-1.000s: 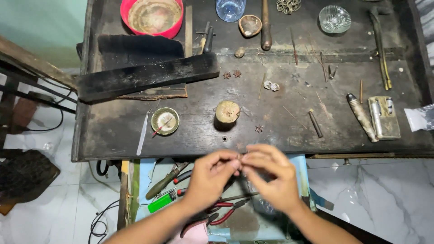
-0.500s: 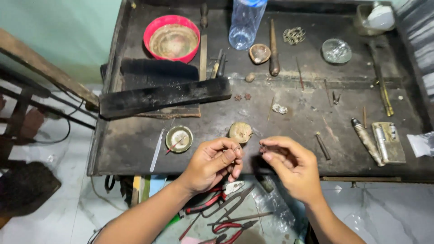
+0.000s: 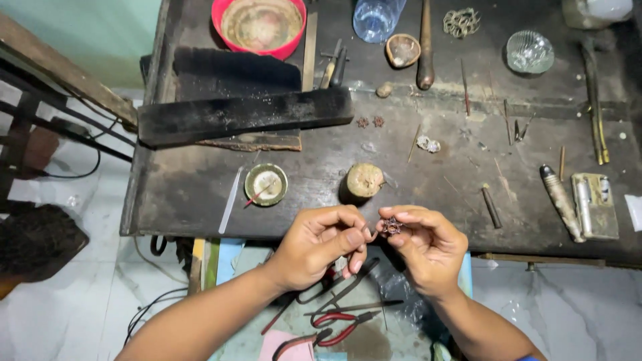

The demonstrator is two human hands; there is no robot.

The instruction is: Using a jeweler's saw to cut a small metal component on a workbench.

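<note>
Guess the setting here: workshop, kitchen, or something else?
Likely a small jewellery or metal-craft workbench. The right hand pinches a tiny flower-shaped metal piece beside the left hand, above a scorched dark worktable, with red-handled pliers below.

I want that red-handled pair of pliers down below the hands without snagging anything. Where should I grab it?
Probably by the red handles, coming from the near side, low in the view. The handles spread toward the viewer, while the jaw end points up under the left hand among other tools.
</note>
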